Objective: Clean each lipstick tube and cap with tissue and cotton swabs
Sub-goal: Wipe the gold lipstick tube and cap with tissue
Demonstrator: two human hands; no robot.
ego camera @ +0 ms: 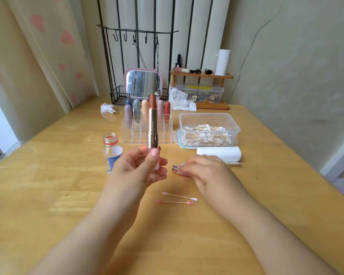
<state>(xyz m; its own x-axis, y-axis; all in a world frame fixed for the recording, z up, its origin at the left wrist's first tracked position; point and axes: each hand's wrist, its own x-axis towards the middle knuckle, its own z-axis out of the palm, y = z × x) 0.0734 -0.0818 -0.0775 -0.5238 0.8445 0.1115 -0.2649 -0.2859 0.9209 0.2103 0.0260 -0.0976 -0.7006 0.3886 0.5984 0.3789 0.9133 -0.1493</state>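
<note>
My left hand [145, 169] grips the pale pink base of an uncapped lipstick tube [153, 128] and holds it upright above the table, its rose-gold barrel and brown-red bullet raised. My right hand [205, 171] rests on the table to the right, fingers curled round the lipstick cap [175, 168], whose metallic rim sticks out on the left. Two used cotton swabs [177, 199] with pink-stained tips lie in front of the hands. A roll of tissue [219, 153] lies behind my right hand.
A clear organizer [147, 133] holds several capped lipsticks in pastel colours. An open plastic box of cotton swabs [208, 130] stands to its right; an open clear bottle [112, 152] stands left. Crumpled tissues [107, 108], a mirror [143, 82] and a wooden shelf [202, 75] are at the back.
</note>
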